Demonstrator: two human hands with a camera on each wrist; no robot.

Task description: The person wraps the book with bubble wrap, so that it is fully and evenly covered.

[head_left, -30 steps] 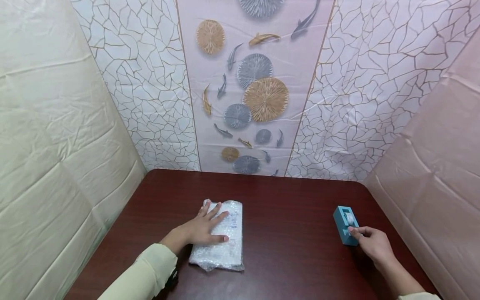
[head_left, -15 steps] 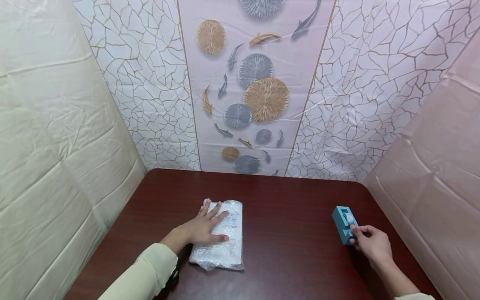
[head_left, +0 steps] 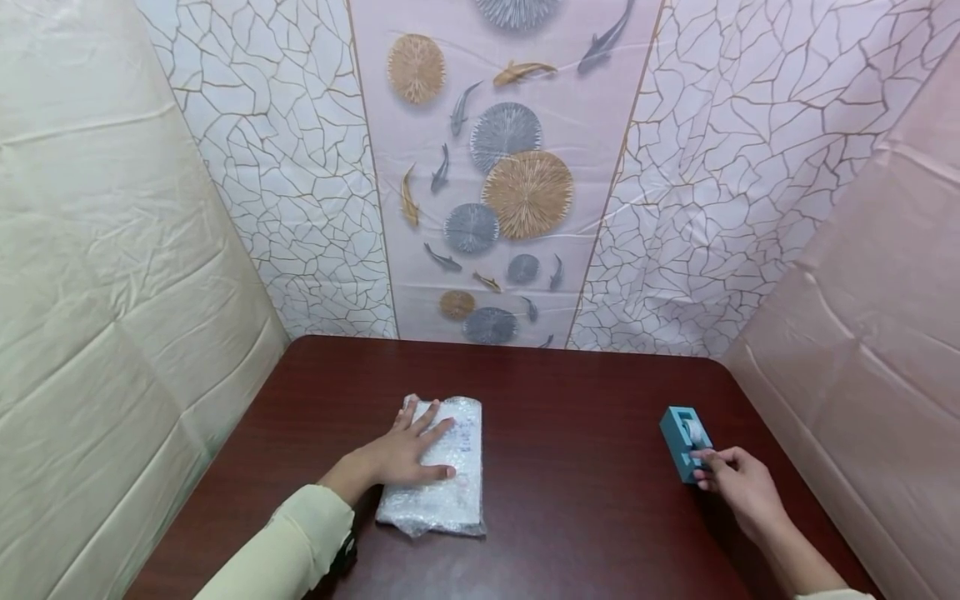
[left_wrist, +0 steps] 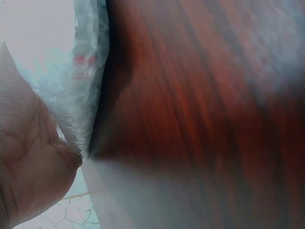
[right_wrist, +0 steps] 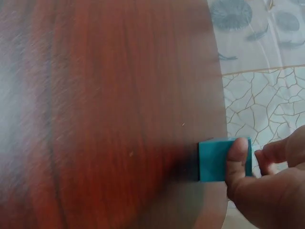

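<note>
A flat white package (head_left: 463, 487) in bubble wrap lies on the dark red table. The left hand (head_left: 405, 457) rests on its left part, fingers spread. In the left wrist view the wrapped edge of the package (left_wrist: 86, 90) shows beside the palm (left_wrist: 33, 152). Toward the table's right side, the right hand (head_left: 746, 492) pinches the near end of a teal tape dispenser (head_left: 678, 446), which has a roll of clear tape (head_left: 694, 432) in it. The right wrist view shows the thumb against the dispenser's end face (right_wrist: 213, 162); whether the fingers also hold the tape's end is hidden.
Bare tabletop (head_left: 570, 467) separates the package from the dispenser. A patterned sheet (head_left: 525, 192) hangs behind the table's far edge. Plain pale sheets flank it, one on the left (head_left: 112, 317) and one on the right (head_left: 870, 333).
The right thumb and fingers have shifted from the dispenser's top to around its near end. The dispenser has slid slightly left. The left hand stays on the package.
</note>
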